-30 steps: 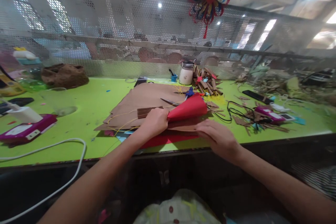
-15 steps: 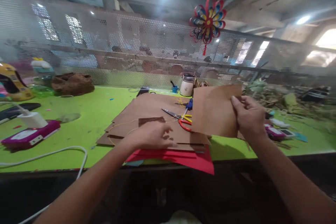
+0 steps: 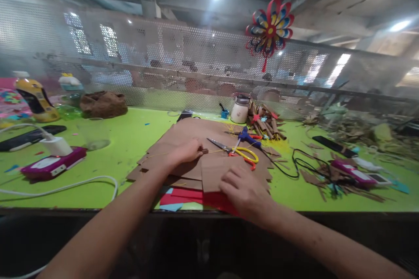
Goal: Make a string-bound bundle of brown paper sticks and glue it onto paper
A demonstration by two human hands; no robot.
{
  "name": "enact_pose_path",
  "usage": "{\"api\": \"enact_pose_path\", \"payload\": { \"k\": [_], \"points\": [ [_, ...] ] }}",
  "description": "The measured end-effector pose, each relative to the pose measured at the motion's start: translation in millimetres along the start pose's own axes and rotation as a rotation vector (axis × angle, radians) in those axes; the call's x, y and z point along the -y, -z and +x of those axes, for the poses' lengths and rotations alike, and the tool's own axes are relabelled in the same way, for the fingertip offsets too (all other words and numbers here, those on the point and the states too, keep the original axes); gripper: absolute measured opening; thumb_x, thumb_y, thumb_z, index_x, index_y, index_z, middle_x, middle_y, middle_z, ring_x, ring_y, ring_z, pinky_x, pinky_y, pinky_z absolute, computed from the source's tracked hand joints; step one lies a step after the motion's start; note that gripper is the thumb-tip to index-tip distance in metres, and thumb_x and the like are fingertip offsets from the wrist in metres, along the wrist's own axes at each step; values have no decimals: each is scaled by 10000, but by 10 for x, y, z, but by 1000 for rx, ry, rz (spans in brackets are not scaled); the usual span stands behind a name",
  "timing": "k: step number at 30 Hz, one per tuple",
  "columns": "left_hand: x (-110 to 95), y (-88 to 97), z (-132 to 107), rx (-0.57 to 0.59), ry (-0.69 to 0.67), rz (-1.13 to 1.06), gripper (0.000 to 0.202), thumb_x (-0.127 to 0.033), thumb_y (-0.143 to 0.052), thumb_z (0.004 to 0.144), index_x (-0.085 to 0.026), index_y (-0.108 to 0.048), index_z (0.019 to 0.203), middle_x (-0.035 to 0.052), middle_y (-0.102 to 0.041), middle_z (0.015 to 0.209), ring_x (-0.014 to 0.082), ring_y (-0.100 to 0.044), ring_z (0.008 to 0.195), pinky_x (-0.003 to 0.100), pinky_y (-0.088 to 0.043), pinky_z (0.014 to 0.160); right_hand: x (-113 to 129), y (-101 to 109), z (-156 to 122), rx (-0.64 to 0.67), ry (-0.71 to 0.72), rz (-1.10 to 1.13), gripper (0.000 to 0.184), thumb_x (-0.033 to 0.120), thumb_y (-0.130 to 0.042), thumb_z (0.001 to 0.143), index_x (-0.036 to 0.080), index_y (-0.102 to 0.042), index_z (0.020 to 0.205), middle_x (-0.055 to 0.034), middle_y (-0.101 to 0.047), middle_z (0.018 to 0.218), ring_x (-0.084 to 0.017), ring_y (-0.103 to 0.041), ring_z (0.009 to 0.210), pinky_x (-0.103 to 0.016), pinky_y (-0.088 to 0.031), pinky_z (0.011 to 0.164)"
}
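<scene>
My left hand (image 3: 187,151) is closed over a small dark brown ribbed piece (image 3: 204,151), of which only one end sticks out past the fingers. With curled fingers, my right hand (image 3: 245,189) grips the right part of a brown paper piece (image 3: 212,176), which lies at the front of a stack of larger brown paper sheets (image 3: 190,128). Scissors (image 3: 245,153) with yellow and red handles lie on the stack, just beyond that piece. Beside them is a blue glue gun (image 3: 250,136) with a black cord. Thin yellow string runs across the paper.
Red paper (image 3: 186,196) pokes out under the stack. At left are a purple power strip (image 3: 54,163), a clear cup (image 3: 94,135) and a yellow bottle (image 3: 36,100). A lidded jar (image 3: 240,110) and rolled brown pieces (image 3: 266,124) stand behind; a second purple strip (image 3: 353,173) is at right.
My right hand has brought the brown paper piece down and left onto the stack. My left hand has closed over the ribbed piece. The glue gun and rolled pieces are now uncovered.
</scene>
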State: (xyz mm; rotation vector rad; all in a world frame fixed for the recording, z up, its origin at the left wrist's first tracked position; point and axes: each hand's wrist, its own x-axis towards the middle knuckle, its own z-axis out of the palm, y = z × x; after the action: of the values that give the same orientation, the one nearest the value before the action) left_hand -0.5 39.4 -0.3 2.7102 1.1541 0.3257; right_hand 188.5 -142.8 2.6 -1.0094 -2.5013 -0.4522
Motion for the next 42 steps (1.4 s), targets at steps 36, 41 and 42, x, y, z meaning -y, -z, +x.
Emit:
{"api": "enact_pose_path", "payload": {
  "k": [36,41,42],
  "points": [
    [-369,88,-431,94,-86,-169,272,-339,-495,856,-205,-711,954,43,-621,851,163,-541,779,244,-398,700,-448,-235,-194,18,-251,294,203,125,-468,895,138,-657,822,-91,-638,886,-183,-543,867,-317,-464,764],
    [-414,1,-435,25,-111,-199,268,-310,-477,877,-201,-699,982,49,-601,911,158,-541,829,248,-404,764,-504,-215,-188,56,-180,332,211,109,-456,892,139,-653,823,-96,-649,921,-172,-573,850,-303,-475,758],
    [-414,-17,-431,25,-113,-194,262,-307,-484,874,-198,-703,969,50,-594,902,157,-540,823,248,-405,764,-520,-215,-198,45,-175,350,206,112,-457,892,140,-653,837,-96,-650,931,-169,-579,853,-300,-478,760]
  ]
}}
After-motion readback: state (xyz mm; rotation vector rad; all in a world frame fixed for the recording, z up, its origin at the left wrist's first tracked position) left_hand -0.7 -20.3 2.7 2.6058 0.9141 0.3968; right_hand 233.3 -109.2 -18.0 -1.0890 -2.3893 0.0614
